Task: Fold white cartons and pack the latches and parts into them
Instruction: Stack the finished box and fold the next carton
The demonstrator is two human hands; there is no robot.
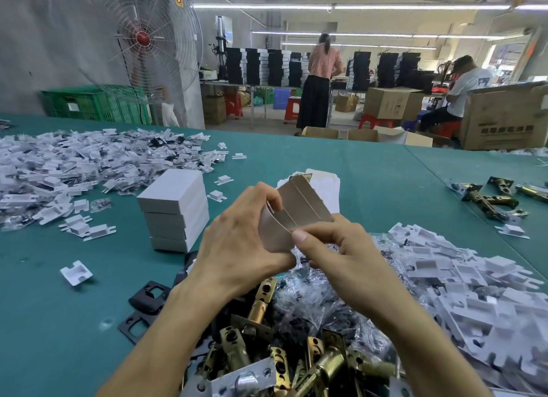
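above the near middle of the green table (74,322), a half-folded white carton (296,207) is held in the air by both hands, its creased grey inside facing the camera. the left hand (237,242) grips its left side, fingers curled over the top edge. the right hand (341,254) pinches the lower right edge between thumb and fingertips.

bare green surface lies at the lower left, broken only by one stray white insert (76,272) and some black plates (146,299). more bare cloth runs from the hands to the table's far edge. a stack of folded cartons (175,210) stands just left of the hands. a seam crosses the cloth on the right, with a few latches (489,199) beyond it.

the carton's bottom corner is hidden behind the hands. flat cartons (326,183) lie on the table beyond it, mostly covered. the heap of brass latches (296,361) under the wrists is cut off by the lower frame. the left pile of inserts (74,165) runs off the left edge and the right pile of inserts (474,293) off the right. what the clear bags (320,302) hold is hard to make out.
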